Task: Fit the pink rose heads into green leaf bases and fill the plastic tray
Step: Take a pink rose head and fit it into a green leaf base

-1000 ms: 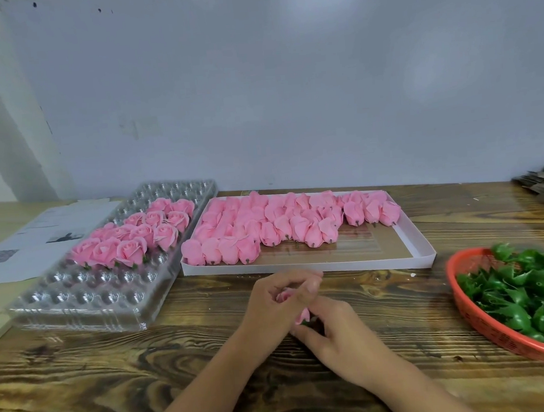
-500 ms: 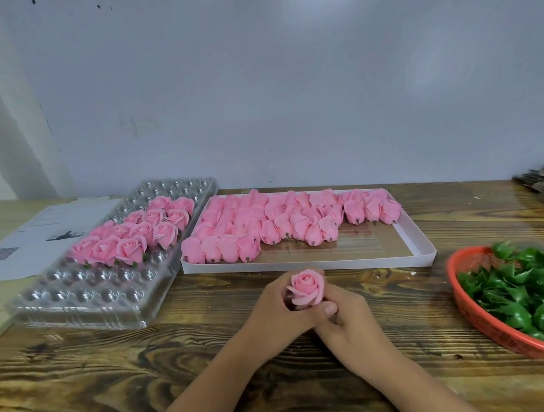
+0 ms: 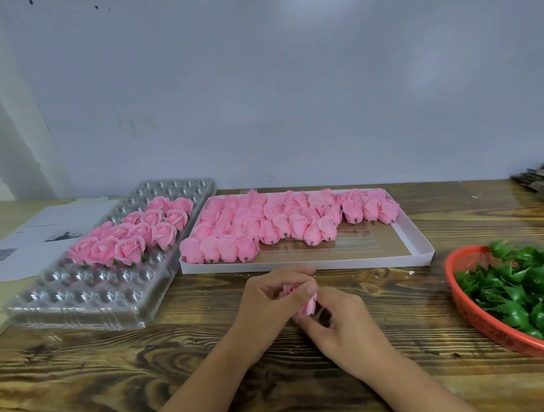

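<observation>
Where the soft pink rose head [image 3: 308, 303] faced up a moment ago, both hands, left hand [image 3: 271, 305] and right hand [image 3: 343, 326], now curl around it, tipped sideways; seating probably continues.

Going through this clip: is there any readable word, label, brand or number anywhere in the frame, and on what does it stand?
None can be read.
Paper sheet, left of the clear plastic tray: dark printed patches and faint lines, too small and blurred to read.
White box of rose heads, red basket, wall: no text visible.
</observation>
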Demonstrator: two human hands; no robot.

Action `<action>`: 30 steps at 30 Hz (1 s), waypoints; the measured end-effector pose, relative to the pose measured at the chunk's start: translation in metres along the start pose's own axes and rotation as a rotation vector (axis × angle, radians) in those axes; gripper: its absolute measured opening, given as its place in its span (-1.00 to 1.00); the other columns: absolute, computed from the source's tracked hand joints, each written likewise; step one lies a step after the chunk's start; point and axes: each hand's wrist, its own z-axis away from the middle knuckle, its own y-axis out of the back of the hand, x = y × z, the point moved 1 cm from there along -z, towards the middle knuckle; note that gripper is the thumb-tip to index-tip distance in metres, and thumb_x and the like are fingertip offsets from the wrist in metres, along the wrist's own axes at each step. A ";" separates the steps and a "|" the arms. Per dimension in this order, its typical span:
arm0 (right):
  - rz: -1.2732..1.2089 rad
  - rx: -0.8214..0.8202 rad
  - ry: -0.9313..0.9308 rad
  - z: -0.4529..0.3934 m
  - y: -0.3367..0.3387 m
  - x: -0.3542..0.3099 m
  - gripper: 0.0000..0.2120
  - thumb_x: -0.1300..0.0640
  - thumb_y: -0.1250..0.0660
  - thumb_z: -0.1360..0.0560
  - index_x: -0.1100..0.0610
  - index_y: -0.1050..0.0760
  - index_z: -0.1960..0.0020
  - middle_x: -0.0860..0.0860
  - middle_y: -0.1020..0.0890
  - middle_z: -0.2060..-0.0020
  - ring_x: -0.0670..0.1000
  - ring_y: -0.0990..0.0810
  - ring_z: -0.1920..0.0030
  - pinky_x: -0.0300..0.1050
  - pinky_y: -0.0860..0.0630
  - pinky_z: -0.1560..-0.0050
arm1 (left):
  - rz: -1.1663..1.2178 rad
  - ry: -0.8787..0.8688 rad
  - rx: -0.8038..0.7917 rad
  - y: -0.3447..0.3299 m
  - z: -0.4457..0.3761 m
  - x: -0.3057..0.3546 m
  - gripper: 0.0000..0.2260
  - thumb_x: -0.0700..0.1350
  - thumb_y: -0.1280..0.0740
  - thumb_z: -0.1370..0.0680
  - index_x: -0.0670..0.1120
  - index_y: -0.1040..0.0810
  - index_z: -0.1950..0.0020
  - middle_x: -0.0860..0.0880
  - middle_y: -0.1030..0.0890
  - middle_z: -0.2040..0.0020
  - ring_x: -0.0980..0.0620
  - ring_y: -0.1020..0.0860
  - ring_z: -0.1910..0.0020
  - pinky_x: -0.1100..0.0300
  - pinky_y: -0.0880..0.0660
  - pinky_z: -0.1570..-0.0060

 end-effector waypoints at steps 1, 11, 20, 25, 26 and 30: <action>-0.003 -0.001 -0.006 0.000 0.000 0.000 -0.83 -0.07 -0.35 -0.48 -0.36 -0.48 0.03 -0.34 -0.59 0.17 -0.21 -0.57 0.17 -0.42 -0.40 0.27 | 0.020 0.012 -0.004 0.000 0.000 0.000 -0.90 -0.01 -0.51 -0.48 0.07 -0.77 0.03 0.06 -0.72 -0.14 0.07 -0.65 -0.18 0.24 -0.56 -0.15; -0.104 0.062 -0.018 0.001 -0.001 0.005 -0.78 -0.10 -0.30 -0.48 -0.04 -0.62 -0.01 -0.18 -0.65 0.19 -0.11 -0.62 0.17 -0.15 -0.55 0.25 | -0.007 0.070 -0.091 -0.002 0.002 -0.003 -0.69 0.05 -0.53 -0.45 0.09 -0.71 -0.18 0.03 -0.73 -0.12 0.05 -0.67 -0.15 0.26 -0.56 -0.11; -0.140 0.142 -0.050 -0.001 0.005 0.001 -0.87 0.03 -0.42 -0.46 -0.21 -0.57 0.12 -0.25 -0.65 0.25 -0.17 -0.59 0.27 -0.44 -0.39 0.31 | -0.106 0.148 -0.196 -0.004 0.002 -0.004 -0.33 0.34 -0.51 -0.35 0.15 -0.50 -0.40 0.16 -0.63 -0.27 0.20 -0.56 -0.28 0.26 -0.48 -0.28; -0.087 0.025 -0.038 -0.001 0.003 0.001 -0.91 0.06 -0.47 -0.47 -0.08 -0.60 0.05 -0.13 -0.64 0.25 -0.06 -0.58 0.24 -0.19 -0.50 0.23 | -0.038 0.120 -0.061 0.000 0.003 0.005 -0.52 0.35 -0.11 -0.58 0.19 -0.55 -0.38 0.30 -0.60 -0.27 0.34 -0.51 -0.29 0.53 -0.38 -0.17; -0.086 0.018 -0.033 -0.001 0.002 0.001 -0.91 0.05 -0.46 -0.47 -0.07 -0.60 0.04 -0.12 -0.64 0.25 -0.05 -0.58 0.24 -0.17 -0.50 0.22 | -0.023 0.131 -0.055 0.000 0.003 0.004 -0.56 0.27 -0.11 -0.60 0.15 -0.59 -0.34 0.28 -0.63 -0.25 0.32 -0.53 -0.28 0.53 -0.38 -0.15; -0.130 0.041 -0.041 0.000 0.003 0.001 -0.92 0.01 -0.45 -0.46 -0.07 -0.60 0.06 -0.13 -0.64 0.24 -0.05 -0.57 0.26 -0.26 -0.47 0.27 | -0.014 0.140 -0.097 0.000 0.003 0.001 -0.57 0.21 -0.14 -0.61 0.11 -0.62 -0.34 0.14 -0.67 -0.22 0.20 -0.57 -0.27 0.43 -0.43 -0.21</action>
